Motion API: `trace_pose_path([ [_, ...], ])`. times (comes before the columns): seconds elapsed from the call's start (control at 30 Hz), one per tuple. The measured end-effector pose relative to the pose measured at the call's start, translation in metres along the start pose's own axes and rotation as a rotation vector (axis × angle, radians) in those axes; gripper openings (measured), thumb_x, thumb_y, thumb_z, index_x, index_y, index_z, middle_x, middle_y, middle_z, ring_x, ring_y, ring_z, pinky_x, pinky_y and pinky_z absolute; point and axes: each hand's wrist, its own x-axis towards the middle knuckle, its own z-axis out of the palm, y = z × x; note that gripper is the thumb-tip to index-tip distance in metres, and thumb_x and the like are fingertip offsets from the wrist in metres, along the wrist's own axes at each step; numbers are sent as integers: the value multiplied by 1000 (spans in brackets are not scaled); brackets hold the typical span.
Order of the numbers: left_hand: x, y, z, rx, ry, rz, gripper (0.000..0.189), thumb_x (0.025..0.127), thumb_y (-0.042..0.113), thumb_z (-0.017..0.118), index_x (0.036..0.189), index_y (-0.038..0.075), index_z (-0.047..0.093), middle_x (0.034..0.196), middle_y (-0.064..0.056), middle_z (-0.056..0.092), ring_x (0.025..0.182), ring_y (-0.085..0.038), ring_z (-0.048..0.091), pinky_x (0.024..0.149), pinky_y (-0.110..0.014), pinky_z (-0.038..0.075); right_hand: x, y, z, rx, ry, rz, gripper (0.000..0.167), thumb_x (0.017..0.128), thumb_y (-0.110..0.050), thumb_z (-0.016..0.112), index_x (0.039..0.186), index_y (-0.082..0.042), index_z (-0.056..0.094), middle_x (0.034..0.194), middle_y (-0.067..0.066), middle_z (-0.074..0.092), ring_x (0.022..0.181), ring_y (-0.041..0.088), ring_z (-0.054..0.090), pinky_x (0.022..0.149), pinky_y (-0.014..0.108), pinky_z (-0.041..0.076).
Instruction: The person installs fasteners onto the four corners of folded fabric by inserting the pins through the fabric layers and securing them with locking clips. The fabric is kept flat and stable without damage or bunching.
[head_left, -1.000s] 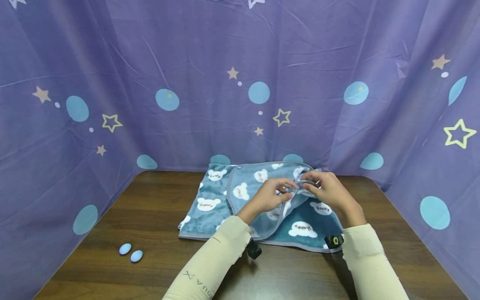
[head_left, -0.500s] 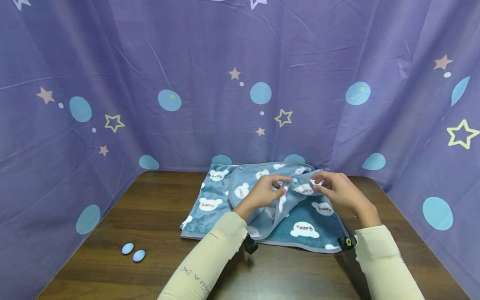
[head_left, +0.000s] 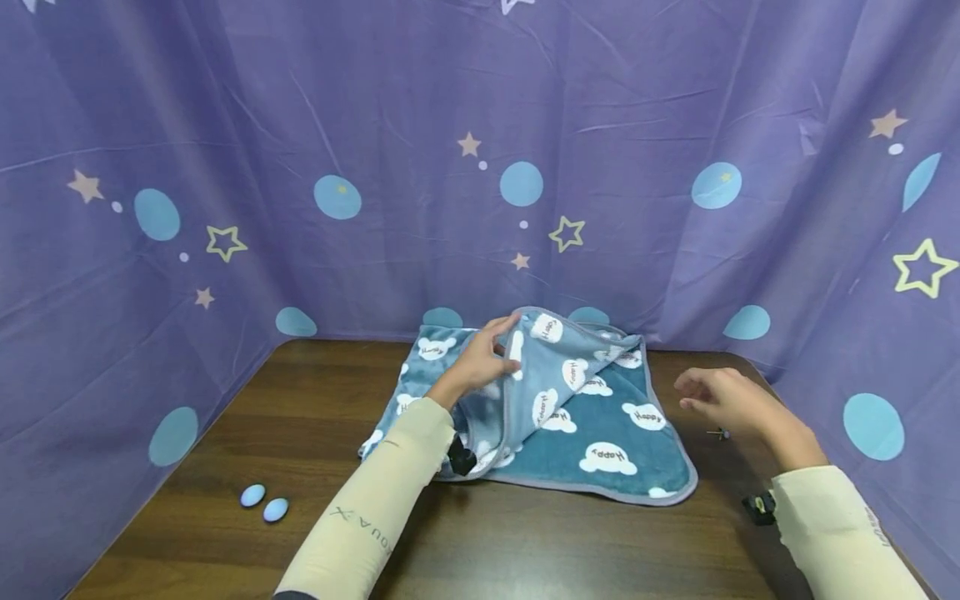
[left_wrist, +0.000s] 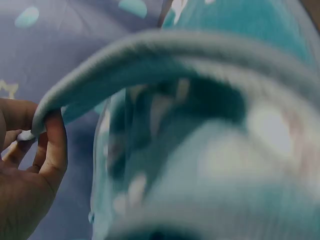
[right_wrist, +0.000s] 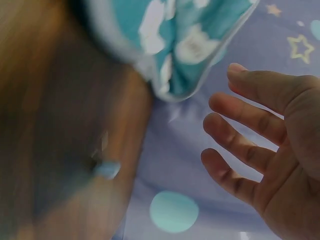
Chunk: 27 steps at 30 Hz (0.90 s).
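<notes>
The left hand (head_left: pixel 478 362) pinches the gray-trimmed edge of a teal blanket (head_left: pixel 551 383) between thumb and fingers, holding a flap raised above the layers beneath; the left wrist view shows a hollow under it. The right hand (head_left: pixel 733 403) is released, its fingers loosely spread, over the table (head_left: pixel 570 546) beside the blanket's right edge and apart from it. The blanket lies toward the back of the table, printed with white bear heads marked "Happy". Just below the right hand rests a small, thin object (head_left: pixel 720 434), too small to make out. Cream sleeves (head_left: pixel 360 508) cover both forearms. Two pale blue ovals (head_left: pixel 275 509) lie near each other at the table's left. Behind hangs a purple curtain (head_left: pixel 420 125) with stars and blue spots.
</notes>
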Motion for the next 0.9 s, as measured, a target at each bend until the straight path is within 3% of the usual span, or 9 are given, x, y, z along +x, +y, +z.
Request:
trace_pose_path([
  [0.2,-4,-22,-27,-97,29,-103,93,90,-9,71,163,28,27,168,2,19,75,-18,53,66,-42,53,-14,20,2,-56,-84,15,15,88,-5,76,102,-3,72,85,-5,71,78,12,67,67,37,55],
  [0.4,-6,-45,-45,-173,23,-213,95,90,-9,70,164,31,25,171,1,10,76,-16,56,65,-34,55,-27,34,4,-86,-146,5,22,83,5,70,99,-10,74,88,-4,72,78,9,66,66,35,54],
  [0.57,-4,-59,-52,-97,26,-256,95,90,-12,67,164,30,25,171,-2,10,64,-19,51,60,-32,51,-33,41,6,-119,-162,-6,37,77,11,66,95,-19,76,88,-9,71,78,9,63,66,34,52],
  [0.7,-2,-66,-53,1,8,-283,94,90,-12,66,164,29,24,171,-4,10,93,-27,60,61,-33,52,-38,46,11,-187,-130,-70,36,75,10,71,90,-22,75,84,-11,66,78,10,62,67,37,53],
  [0.8,-1,-70,-50,73,-17,-302,94,91,-10,67,165,26,22,171,-9,9,124,-33,53,64,-32,55,-42,50,15,-234,-104,-103,33,74,8,74,88,-22,75,84,-11,65,78,11,63,69,38,54],
  [0.9,1,-72,-46,142,-33,-312,93,92,-9,68,165,23,20,170,-13,12,132,-36,49,65,-32,57,-44,53,17,-251,-93,-105,31,75,8,75,87,-21,74,84,-11,64,77,11,63,68,38,54],
])
